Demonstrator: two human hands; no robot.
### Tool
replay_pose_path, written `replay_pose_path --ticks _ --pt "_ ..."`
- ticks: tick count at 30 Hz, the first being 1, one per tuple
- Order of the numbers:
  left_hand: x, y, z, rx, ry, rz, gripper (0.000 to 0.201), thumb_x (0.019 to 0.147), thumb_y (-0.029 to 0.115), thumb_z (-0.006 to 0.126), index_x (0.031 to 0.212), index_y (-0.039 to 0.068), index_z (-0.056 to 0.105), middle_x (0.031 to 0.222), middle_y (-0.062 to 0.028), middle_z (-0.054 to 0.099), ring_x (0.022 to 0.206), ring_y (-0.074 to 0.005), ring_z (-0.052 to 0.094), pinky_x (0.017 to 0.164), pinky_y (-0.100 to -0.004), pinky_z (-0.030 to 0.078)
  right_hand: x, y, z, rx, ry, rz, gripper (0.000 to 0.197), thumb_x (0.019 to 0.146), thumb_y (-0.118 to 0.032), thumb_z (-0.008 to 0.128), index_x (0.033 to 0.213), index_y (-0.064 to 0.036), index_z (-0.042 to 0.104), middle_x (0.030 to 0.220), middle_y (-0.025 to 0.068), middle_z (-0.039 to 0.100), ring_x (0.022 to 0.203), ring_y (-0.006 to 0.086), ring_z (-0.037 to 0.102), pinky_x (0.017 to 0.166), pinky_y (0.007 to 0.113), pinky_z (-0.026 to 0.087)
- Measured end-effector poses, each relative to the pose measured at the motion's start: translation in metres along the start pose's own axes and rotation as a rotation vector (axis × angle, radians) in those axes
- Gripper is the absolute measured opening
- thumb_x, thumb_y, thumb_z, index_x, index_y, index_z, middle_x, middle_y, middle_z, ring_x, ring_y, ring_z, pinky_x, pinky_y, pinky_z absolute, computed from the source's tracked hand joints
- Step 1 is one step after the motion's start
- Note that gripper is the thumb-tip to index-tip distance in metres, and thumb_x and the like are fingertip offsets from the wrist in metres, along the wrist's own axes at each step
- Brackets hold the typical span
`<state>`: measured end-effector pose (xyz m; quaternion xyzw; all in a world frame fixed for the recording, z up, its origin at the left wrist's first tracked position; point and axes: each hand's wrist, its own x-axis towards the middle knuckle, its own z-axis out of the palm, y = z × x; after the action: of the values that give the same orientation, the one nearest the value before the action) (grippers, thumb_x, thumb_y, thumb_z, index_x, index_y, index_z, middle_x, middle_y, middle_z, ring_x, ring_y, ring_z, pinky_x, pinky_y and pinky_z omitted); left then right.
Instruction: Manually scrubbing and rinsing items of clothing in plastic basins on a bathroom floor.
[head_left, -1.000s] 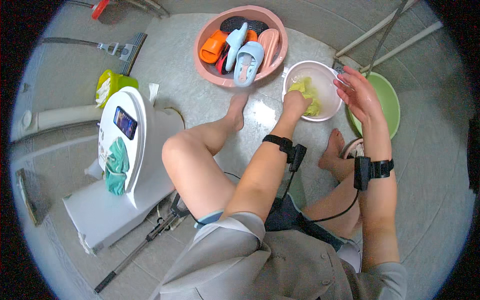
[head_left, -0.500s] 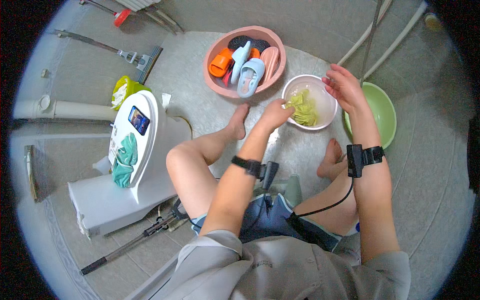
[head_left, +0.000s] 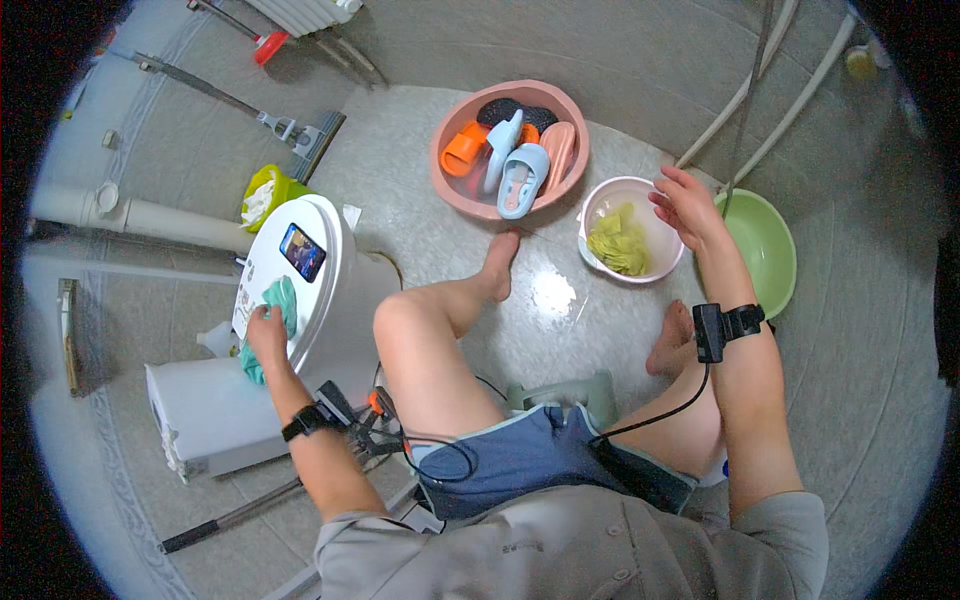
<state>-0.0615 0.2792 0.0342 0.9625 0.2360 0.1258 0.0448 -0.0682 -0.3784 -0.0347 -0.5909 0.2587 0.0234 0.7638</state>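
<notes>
My left hand (head_left: 266, 338) is over at the toilet lid (head_left: 317, 245), its fingers closed on a crumpled teal cloth (head_left: 281, 296) that lies there. Part of the cloth hangs below the hand toward the lid's near end. My right hand (head_left: 688, 208) hovers at the right rim of a small white basin (head_left: 662, 270), fingers apart and holding nothing. In that basin a wet yellow-green cloth (head_left: 620, 243) sits bunched up in cloudy water. A phone (head_left: 302, 252) with a lit screen rests on the lid beyond the teal cloth.
A pink tub (head_left: 445, 190) full of slippers stands ahead. A green basin (head_left: 770, 285) is beside my right forearm. Against the left wall are a yellow-green bin (head_left: 290, 188) and a mop (head_left: 305, 140). A long pole (head_left: 235, 515) lies at lower left.
My left hand has left the yellow-green cloth in the white basin, swung left to the toilet lid and taken hold of the teal cloth. My right hand stays by the basin.
</notes>
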Motion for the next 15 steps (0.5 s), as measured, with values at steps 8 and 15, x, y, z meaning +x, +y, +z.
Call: replay_pose_path --ticks 8,15 --pt "0.015 -0.097 0.074 0.258 0.015 0.187 0.026 0.082 0.02 0.055 0.101 0.003 0.056 0.095 -0.022 0.058 0.09 -0.0381 0.055 0.074 -0.0466 0.044 -0.001 0.015 0.009 -0.136 0.05 0.039 0.05 0.081 -0.015 0.058 0.127 -0.0047 0.04 0.099 0.0072 0.054 0.08 0.0136 0.057 0.062 0.024 0.047" --pt "0.028 -0.092 0.089 0.277 0.095 0.191 0.022 0.082 0.021 0.054 0.081 -0.001 0.055 0.077 -0.0213 0.057 0.073 -0.0395 0.055 0.066 -0.0478 0.044 0.004 0.023 0.008 -0.143 0.075 0.075 0.051 0.082 -0.016 0.059 0.128 -0.0057 0.039 0.101 0.0066 0.055 0.08 0.0133 0.057 0.063 0.024 0.047"
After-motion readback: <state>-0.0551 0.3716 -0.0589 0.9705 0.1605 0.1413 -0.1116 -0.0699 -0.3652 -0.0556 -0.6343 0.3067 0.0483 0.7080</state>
